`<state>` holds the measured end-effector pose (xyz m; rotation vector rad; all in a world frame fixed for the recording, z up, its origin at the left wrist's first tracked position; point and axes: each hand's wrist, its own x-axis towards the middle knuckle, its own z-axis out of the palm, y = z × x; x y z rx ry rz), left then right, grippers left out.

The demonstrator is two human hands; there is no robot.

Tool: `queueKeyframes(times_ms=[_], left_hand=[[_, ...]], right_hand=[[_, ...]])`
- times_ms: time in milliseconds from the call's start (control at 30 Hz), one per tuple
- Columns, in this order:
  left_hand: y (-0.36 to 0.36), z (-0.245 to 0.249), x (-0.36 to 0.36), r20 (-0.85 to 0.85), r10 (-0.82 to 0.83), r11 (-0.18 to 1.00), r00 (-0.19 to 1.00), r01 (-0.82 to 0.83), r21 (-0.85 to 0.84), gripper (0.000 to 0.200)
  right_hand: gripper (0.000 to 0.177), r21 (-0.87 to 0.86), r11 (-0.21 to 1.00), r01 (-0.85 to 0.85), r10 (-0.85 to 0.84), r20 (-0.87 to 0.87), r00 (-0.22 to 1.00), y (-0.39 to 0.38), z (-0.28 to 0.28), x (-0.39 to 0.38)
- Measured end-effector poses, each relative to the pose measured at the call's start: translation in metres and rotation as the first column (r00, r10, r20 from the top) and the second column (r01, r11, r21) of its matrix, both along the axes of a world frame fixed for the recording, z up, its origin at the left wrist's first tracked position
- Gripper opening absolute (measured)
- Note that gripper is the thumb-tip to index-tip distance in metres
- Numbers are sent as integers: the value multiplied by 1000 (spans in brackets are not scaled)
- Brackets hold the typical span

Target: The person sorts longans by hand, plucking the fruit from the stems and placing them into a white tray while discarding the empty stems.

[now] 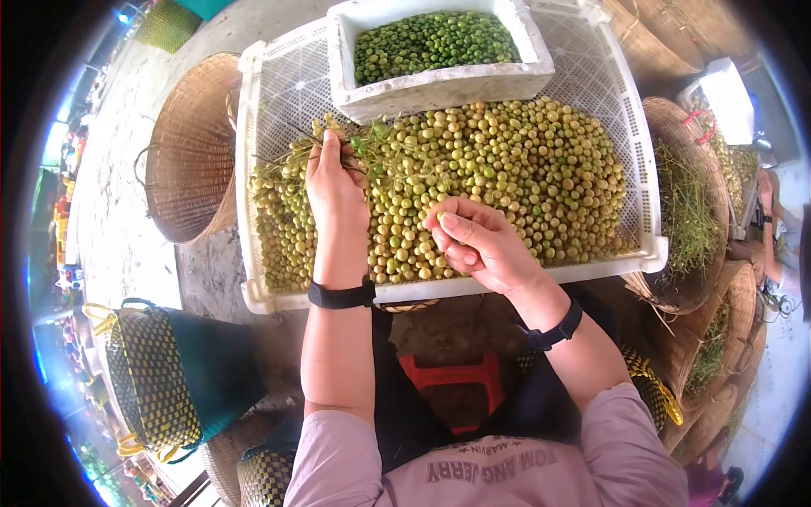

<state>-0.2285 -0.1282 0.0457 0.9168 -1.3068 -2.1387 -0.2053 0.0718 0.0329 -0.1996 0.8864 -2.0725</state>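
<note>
My left hand (338, 190) is closed around a bunch of thin green stems (384, 152) over the left part of a white plastic crate. Small fruits hang among these stems. To the right of it, my right hand (481, 241) has its fingers curled in a pinch, with what looks like a small yellow-green fruit at the thumb tip. Both hands are above a layer of small round yellow-green fruits (541, 169) spread in the crate (591, 63). At the crate's far side stands a white foam box (439, 95) with darker green fruits (435, 42) in it.
A tall wicker basket (190, 152) stands left of the crate. At the right, another wicker basket (718, 194) holds green stems (688, 211). A yellow-and-black woven basket (139, 372) is at lower left. Below is a red stool (456, 376). Another person's arm (769, 220) shows far right.
</note>
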Motion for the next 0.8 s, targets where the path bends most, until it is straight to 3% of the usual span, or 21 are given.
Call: queueKeyframes(times_ms=[133,200,400,567,733,800], left_hand=[[7,-1,0,-54,-8,997,999,12,77,14],[16,3,1,-65,-47,993,997,54,103,13],[37,4,3,-77,-84,986,994,94,137,13],[41,2,4,-101,-114,984,988,126,129,14],[34,-3,2,-134,-124,983,983,140,116,15],[23,-1,0,-108,-37,990,993,52,133,16]], right_hand=[[19,-23,1000,0,1,34,999,-3,-3,0],[18,118,991,69,-77,65,995,-11,-9,2],[20,119,985,126,-133,49,990,-26,-15,6],[23,218,931,294,-292,-43,956,-27,-11,5],[24,156,960,231,-222,-73,972,-22,-15,3],[24,129,975,179,-171,-69,983,-18,-8,4]])
